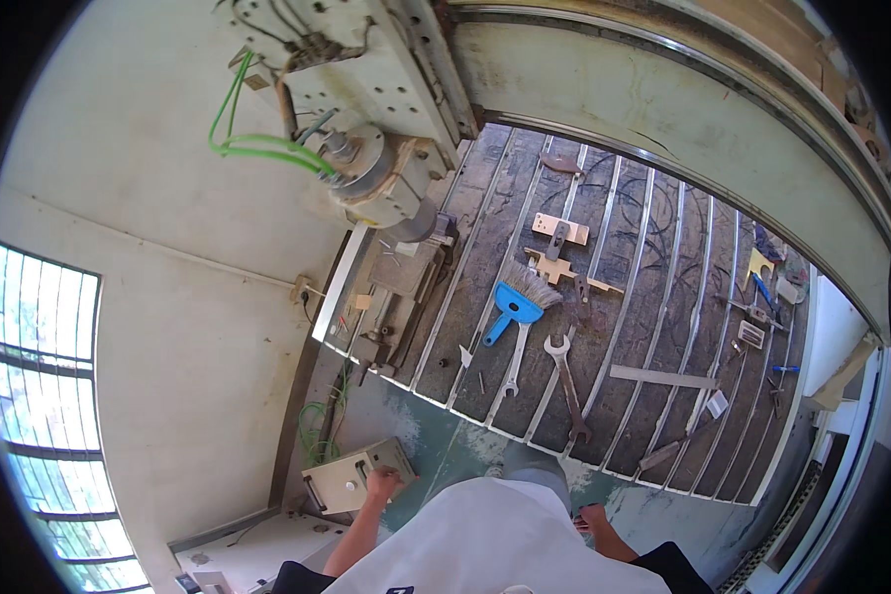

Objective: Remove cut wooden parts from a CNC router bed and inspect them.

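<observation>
My left hand (384, 482) hangs low at my left side, fingers partly stretched, apparently holding nothing. It overlaps the right edge of a beige box (345, 485) with black handles; whether it touches the box I cannot tell. Beside my right hip, my right hand (592, 518) is closed around something small and dark reddish, mostly hidden by the fingers. Ahead is a slotted machine bed (653, 327). On it lie a blue hand brush (517, 305), a large open-ended wrench (568, 388) and a slimmer wrench (514, 366), all apart from my hands.
A machine spindle (384, 188) with green hoses (267, 148) hangs over the bed's left side, near a vise (406, 287). The gantry beam (643, 89) crosses the far side. Wooden pieces (560, 229), a steel ruler (663, 378) and several small tools lie on the bed.
</observation>
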Demonstrator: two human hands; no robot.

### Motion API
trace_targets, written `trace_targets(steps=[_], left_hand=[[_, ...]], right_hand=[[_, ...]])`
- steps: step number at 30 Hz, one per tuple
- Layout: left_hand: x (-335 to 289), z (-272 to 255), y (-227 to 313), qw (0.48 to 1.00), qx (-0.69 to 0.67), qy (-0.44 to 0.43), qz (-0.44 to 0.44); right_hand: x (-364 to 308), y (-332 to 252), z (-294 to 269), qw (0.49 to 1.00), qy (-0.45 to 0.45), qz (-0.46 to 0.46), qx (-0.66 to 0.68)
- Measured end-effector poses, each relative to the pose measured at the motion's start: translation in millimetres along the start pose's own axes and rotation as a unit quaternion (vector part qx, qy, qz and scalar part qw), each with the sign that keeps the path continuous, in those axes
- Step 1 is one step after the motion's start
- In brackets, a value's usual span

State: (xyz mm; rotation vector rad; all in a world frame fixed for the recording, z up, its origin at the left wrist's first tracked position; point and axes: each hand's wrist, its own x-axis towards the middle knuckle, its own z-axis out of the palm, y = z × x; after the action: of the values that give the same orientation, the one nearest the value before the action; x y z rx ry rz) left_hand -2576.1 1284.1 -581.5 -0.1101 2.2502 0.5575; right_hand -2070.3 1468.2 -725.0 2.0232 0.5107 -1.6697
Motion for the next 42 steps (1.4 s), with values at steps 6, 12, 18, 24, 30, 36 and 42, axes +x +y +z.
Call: trace_targets(steps=[6, 12, 18, 24, 30, 36, 42], left_hand=[[21.8, 0.9, -121.4, 0.998, -0.005, -0.023, 0.058], [10.9, -7.4, -213.6, 0.999, -0.031, -0.037, 0.008], [13.9, -15.9, -256.5, 0.991, 0.060, -0.121, -0.021], [54.8, 1.7, -269.0, 0.885, 0.328, -0.201, 0.261], [57.8, 103.6, -176.8, 0.347, 0.536, -0.192, 0.745], [-104.6, 230.7, -152.0, 0.324, 0.532, -0.293, 0.726], [-251.4, 318.2, -288.6, 0.422, 0.554, -0.362, 0.620]], right_hand=[[-11.4, 37.6, 5.7, 0.999, 0.024, -0.047, 0.008], [-17.0, 126.9, 34.8, 0.994, 0.070, -0.053, 0.070], [-7.9, 278.0, 80.8, 0.958, 0.179, -0.224, 0.017], [-48.4, 385.0, 141.2, 0.940, 0.257, -0.131, 0.184], [-8.4, 547.0, 205.3, 0.885, 0.223, -0.078, 0.400], [-14.7, 689.2, 307.3, 0.758, 0.240, 0.004, 0.607], [15.5, 818.1, 444.3, 0.636, 0.242, 0.093, 0.727]])
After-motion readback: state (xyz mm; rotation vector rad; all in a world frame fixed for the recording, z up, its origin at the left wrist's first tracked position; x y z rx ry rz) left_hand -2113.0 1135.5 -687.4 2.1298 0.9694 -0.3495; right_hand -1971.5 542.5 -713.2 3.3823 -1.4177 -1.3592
